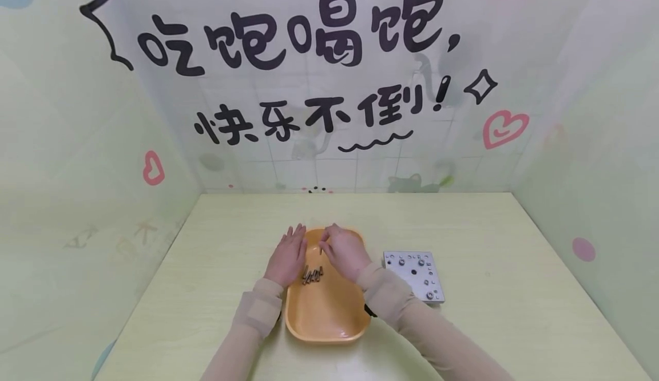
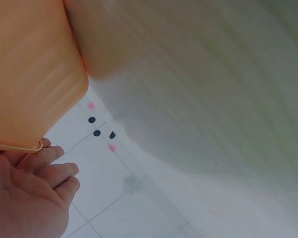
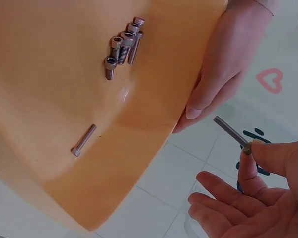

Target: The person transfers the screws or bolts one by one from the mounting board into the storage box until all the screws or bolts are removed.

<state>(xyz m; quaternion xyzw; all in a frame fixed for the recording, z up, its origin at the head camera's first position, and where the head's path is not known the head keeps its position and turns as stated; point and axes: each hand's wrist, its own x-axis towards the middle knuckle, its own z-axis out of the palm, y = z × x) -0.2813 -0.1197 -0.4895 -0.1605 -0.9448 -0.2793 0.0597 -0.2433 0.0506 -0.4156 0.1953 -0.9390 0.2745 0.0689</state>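
Note:
An orange plastic tray (image 1: 327, 318) stands on the table, its ribbed outer wall (image 2: 35, 59) filling a corner of the left wrist view. My left hand (image 1: 287, 260) lies along the tray's left rim, fingers extended and touching it. Over the far part of the tray, my right hand (image 1: 346, 250) pinches a socket head screw (image 3: 231, 134) by its head between thumb and index finger, the threaded end free. The other fingers (image 3: 223, 191) are loosely bent. Inside the tray several socket head screws (image 3: 121, 47) lie bunched, and one long screw (image 3: 84, 140) lies apart.
Right of the tray, a square metal plate (image 1: 413, 276) lies on the table, with holes and several screws set in it. Printed sheet walls (image 1: 329, 169) stand behind and on both sides of the pale table (image 1: 494, 289).

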